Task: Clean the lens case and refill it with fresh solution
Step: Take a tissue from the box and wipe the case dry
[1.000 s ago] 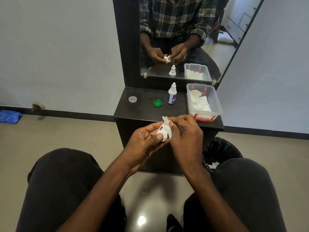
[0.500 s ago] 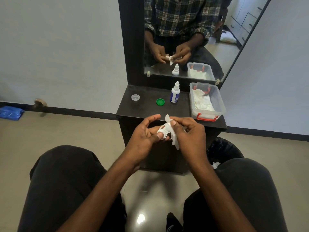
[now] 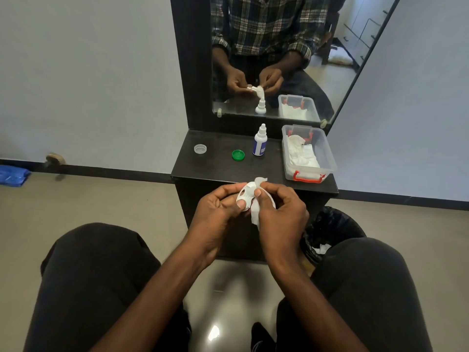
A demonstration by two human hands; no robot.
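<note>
A white lens case (image 3: 245, 195) is pinched in my left hand (image 3: 218, 212), just in front of the dark shelf (image 3: 218, 168). My right hand (image 3: 279, 212) presses a white tissue (image 3: 255, 214) against the case's right side, and part of the tissue hangs below my fingers. On the shelf lie a green cap (image 3: 238, 154) and a clear cap (image 3: 200, 148), both loose. A small white solution bottle (image 3: 260, 142) with a blue label stands upright beside the green cap.
A clear plastic box (image 3: 327, 153) with red clips holds white tissues at the shelf's right end. A black-lined bin (image 3: 332, 229) sits on the floor by my right knee. A mirror (image 3: 279, 59) rises behind the shelf. A blue cloth (image 3: 12, 175) lies far left.
My hands have turned the case slightly, and the tissue has shifted around its right side. The view has drifted a little; the things on the shelf have not moved.
</note>
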